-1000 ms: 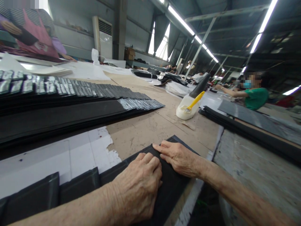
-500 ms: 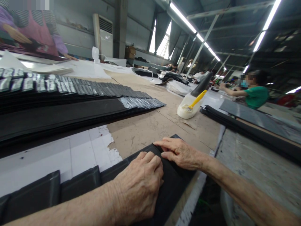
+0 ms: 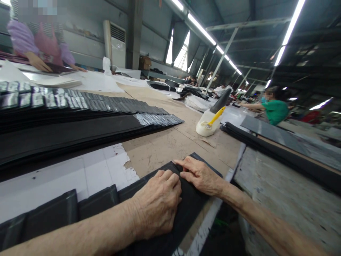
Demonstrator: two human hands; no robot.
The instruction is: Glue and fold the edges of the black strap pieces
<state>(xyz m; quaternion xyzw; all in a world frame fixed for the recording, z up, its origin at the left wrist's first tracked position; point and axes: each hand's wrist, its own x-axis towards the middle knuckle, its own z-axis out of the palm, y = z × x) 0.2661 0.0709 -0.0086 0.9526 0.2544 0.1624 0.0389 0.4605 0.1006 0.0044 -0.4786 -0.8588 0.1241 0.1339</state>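
A flat black sheet of leather-like material (image 3: pixel 186 213) lies at the table's near edge under both hands. My left hand (image 3: pixel 160 199) is curled closed on it, its fingertips partly hidden beneath the knuckles. Just to the right, my right hand (image 3: pixel 202 176) pinches the folded far edge of the sheet between thumb and forefinger. Beyond that hand, a corner of black material (image 3: pixel 195 155) sticks out. More black pieces with raised folded edges (image 3: pixel 50 215) overlap in a row to the left, partly behind my left forearm.
Long stacks of black strips (image 3: pixel 80 131) lie at the left. A cut-open white container (image 3: pixel 204 124) holds a yellow-handled brush (image 3: pixel 217 116). More black strips (image 3: pixel 266 147) lie on the right-hand table (image 3: pixel 269 181). Co-workers stand at far left (image 3: pixel 48 42) and right (image 3: pixel 277 110).
The view has shifted slightly, so the surroundings sit a little further left. Both hands stay on the black sheet in nearly the same pose. The far-left co-worker's hand has moved.
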